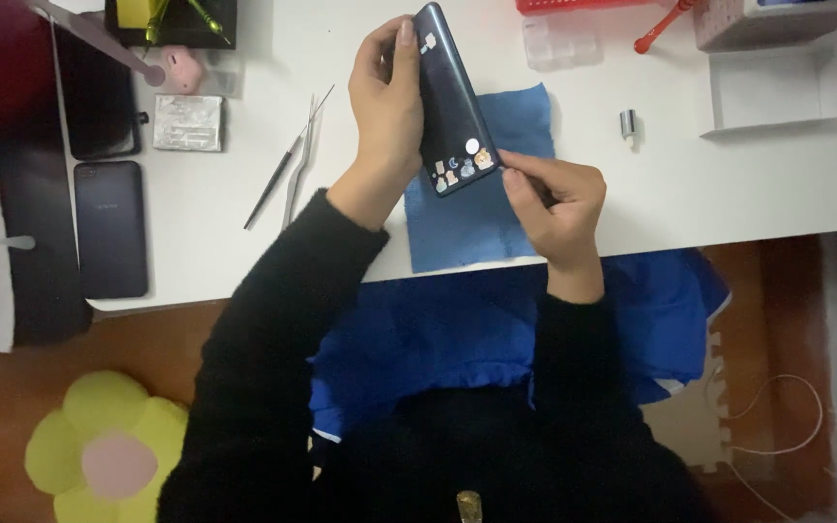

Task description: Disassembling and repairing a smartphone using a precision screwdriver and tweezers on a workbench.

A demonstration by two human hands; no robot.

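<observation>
Centre frame: our left hand (389, 107) grips the dark phone (452, 97) on edge; right hand (554, 199) pinches its lower corner. Risk: phone slips onto the blue cloth (496, 218) if our grip loosens.

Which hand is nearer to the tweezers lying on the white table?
The left hand. It grips the dark phone just right of the tweezers. The right hand is farther away, at the phone's lower end over the blue cloth.
</observation>
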